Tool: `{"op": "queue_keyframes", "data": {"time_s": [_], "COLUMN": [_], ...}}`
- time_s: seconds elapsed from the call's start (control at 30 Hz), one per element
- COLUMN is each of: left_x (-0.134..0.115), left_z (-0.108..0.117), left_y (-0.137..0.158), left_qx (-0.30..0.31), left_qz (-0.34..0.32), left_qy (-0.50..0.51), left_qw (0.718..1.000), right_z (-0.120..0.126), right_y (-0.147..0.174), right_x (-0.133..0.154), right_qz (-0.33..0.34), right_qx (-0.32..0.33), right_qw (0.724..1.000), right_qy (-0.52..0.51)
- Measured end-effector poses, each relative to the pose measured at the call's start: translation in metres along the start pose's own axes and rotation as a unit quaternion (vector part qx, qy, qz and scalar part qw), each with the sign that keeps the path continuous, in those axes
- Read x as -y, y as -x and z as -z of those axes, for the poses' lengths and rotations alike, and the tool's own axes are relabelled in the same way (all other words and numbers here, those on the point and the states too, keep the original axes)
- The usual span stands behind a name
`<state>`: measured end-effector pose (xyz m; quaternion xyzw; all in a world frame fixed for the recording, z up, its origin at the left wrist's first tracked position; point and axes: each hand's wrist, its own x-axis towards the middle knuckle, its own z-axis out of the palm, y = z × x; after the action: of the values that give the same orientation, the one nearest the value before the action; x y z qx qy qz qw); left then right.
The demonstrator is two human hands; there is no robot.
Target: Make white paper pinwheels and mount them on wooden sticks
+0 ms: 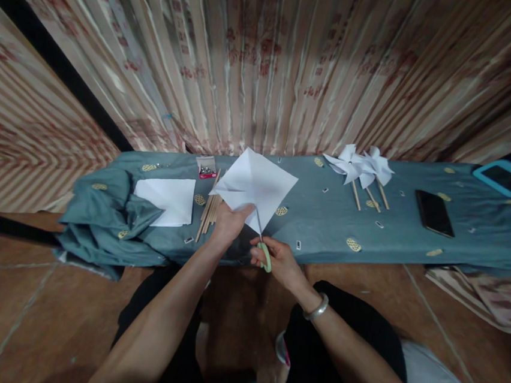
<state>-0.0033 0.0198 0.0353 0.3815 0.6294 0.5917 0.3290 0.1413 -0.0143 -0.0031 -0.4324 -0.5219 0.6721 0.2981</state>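
Note:
A square sheet of white paper (260, 183), turned corner-down, is gripped by my left hand (231, 220) near its lower left side. My right hand (278, 259) holds a pair of scissors (266, 259) with green handles. The blades point up at the bottom corner of the paper and lie against it; how far they cut in is hard to make out. Beside my left hand lies a bundle of wooden sticks (209, 212), partly covered by the paper. Farther left is a stack of white paper sheets (176, 199).
A small red box (206, 167) of metal pins sits behind the sticks. Several white paper pinwheels (352, 165) on sticks lie to the right, then a black phone (434, 213) and a blue-framed tablet (510, 178). A patterned curtain (267, 66) hangs behind the cloth-covered surface (323, 240).

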Motion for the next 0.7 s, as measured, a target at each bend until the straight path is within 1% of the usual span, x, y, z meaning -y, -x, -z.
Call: {"op": "queue_keyframes", "data": {"time_s": [0.17,0.33,0.57,0.7], "left_x": [0.009,0.015,0.014,0.014], "left_z": [-0.001,-0.004,-0.004,-0.004], "left_y": [-0.002,-0.003,-0.003,-0.003], "left_qx": [0.013,0.03,0.028,0.028], "left_qz": [0.003,0.011,0.023,0.026], "left_qy": [0.016,0.045,0.054,0.061], "left_qw": [1.0,0.998,0.998,0.997], "right_z": [0.0,0.002,0.002,0.004], "right_y": [-0.002,-0.002,-0.003,-0.003], "right_x": [-0.002,0.001,0.002,0.001], "right_qz": [0.012,-0.003,-0.003,0.004], "right_qx": [-0.004,-0.014,-0.014,-0.002], "right_qw": [1.0,1.0,1.0,0.999], "right_qy": [-0.006,-0.027,-0.028,-0.039]}}
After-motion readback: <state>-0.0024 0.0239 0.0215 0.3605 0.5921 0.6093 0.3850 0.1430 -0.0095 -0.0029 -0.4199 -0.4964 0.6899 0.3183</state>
